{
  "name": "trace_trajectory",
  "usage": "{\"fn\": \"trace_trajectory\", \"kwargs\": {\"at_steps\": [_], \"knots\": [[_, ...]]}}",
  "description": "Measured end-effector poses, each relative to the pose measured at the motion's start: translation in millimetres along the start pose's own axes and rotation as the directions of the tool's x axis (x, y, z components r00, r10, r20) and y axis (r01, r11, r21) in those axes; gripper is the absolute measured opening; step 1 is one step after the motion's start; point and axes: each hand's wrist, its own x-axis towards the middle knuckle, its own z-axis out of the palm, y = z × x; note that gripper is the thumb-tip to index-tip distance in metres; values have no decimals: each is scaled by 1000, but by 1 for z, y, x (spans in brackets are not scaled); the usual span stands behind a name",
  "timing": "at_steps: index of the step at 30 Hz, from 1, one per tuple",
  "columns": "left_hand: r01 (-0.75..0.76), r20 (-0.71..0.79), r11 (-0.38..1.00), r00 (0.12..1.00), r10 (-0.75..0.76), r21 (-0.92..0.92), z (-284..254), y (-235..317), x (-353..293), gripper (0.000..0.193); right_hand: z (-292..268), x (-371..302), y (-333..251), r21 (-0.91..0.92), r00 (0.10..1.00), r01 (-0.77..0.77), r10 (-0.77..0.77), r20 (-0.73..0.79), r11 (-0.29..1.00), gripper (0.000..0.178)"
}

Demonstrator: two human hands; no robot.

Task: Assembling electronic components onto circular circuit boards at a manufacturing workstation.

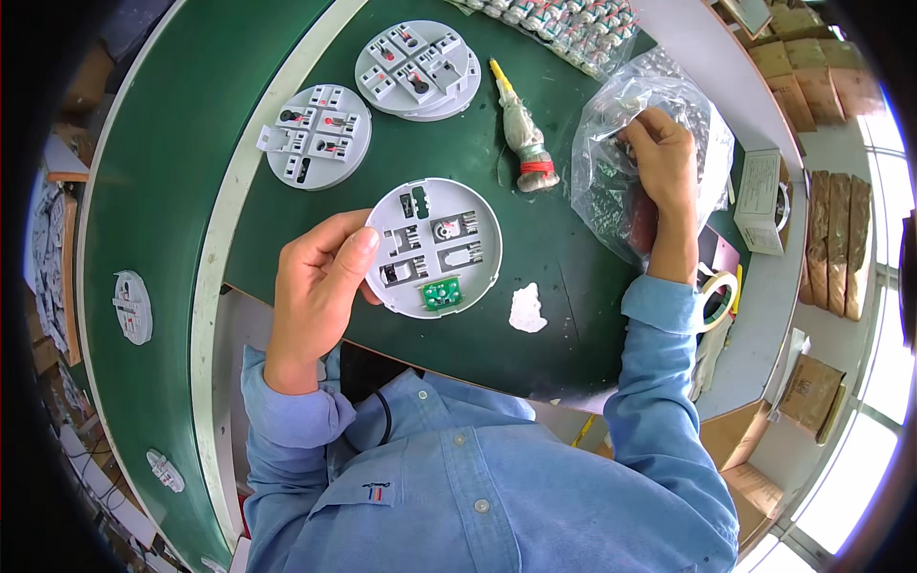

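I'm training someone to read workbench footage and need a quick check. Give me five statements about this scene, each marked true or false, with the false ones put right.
1. The left hand holds a round, light-coloured housing. True.
2. The right hand is holding the roll of tape. False: it is at the clear plastic bag.
3. A small green circuit board sits in the held housing, toward the edge nearest the person's body. True.
4. The band around the yellow-tipped bottle is blue. False: the band is red.
5. A white scrap lies on the green tabletop, to the right of the held housing. True.
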Motion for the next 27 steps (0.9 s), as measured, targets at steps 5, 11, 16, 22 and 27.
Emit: {"fn": "trace_trajectory", "kwargs": {"at_steps": [5,11,16,22,27], "knots": [[3,-13,1000,1000,-3,-9,0,-1,0,36,7,8,17,57,993,86,-81,-92,995,21],[38,-5,999,999,-38,-25,-1,-2,0,37,9,10,21,155,991,49,-29,-127,987,26],[51,-14,998,999,-52,-47,-2,-5,0,36,0,8,17,52,998,-6,9,-60,999,20],[88,-26,988,995,-91,-124,-6,-7,-2,35,14,5,-1,-156,995,50,-62,-77,987,8],[-56,-169,968,986,14,-244,5,0,2,30,-32,33,83,-244,992,75,-97,-81,967,21]]}}
